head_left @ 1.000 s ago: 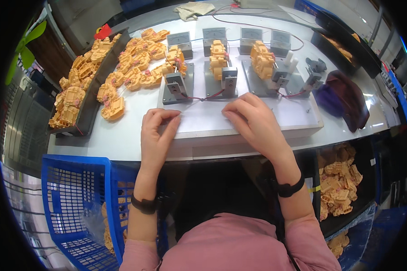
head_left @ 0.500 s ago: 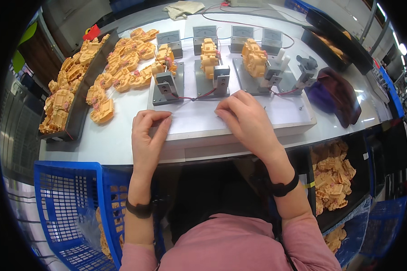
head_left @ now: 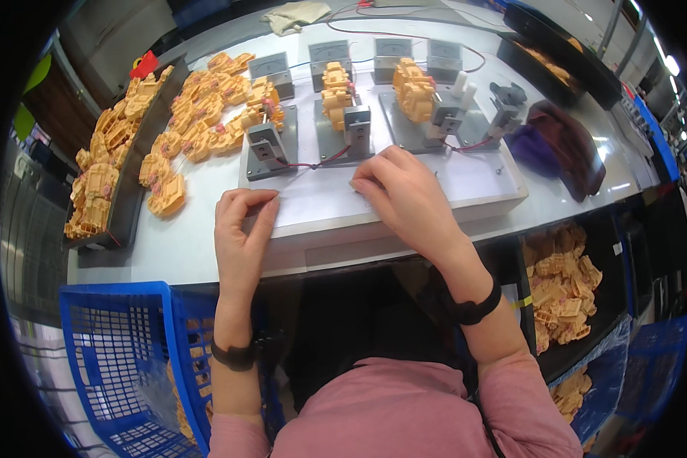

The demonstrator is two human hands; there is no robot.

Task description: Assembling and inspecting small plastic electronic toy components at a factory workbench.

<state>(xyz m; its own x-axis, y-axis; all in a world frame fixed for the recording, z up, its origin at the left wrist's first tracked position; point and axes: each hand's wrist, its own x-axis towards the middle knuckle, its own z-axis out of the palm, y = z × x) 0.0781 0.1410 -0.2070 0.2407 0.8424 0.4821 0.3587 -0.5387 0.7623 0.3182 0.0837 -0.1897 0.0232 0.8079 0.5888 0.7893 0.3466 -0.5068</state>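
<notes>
My left hand [head_left: 240,229] rests by the front left corner of the white board [head_left: 320,223], fingers curled and thumb tip close to the index finger. Nothing shows in it. Farther right, my right hand [head_left: 404,191] is over the board, its fingers bent together in a loose pinch, also with nothing visible in it. Just beyond the hands stand metal test fixtures on dark base plates. A yellow plastic housing sits in the left fixture [head_left: 267,145], another housing [head_left: 336,95] in the middle one, and a larger housing [head_left: 414,90] in the right one.
Several small panel meters [head_left: 330,65] stand behind the fixtures, joined by wires. Loose yellow housings [head_left: 206,99] lie to the left, beside a filled black tray [head_left: 141,153]. A dark cloth [head_left: 569,149] lies at right. A blue basket [head_left: 114,290] and a black bin [head_left: 618,282] flank me below.
The view has shifted slightly, so the bench and fixtures appear a little farther left. Both hands keep nearly the same pose and place on the board.
</notes>
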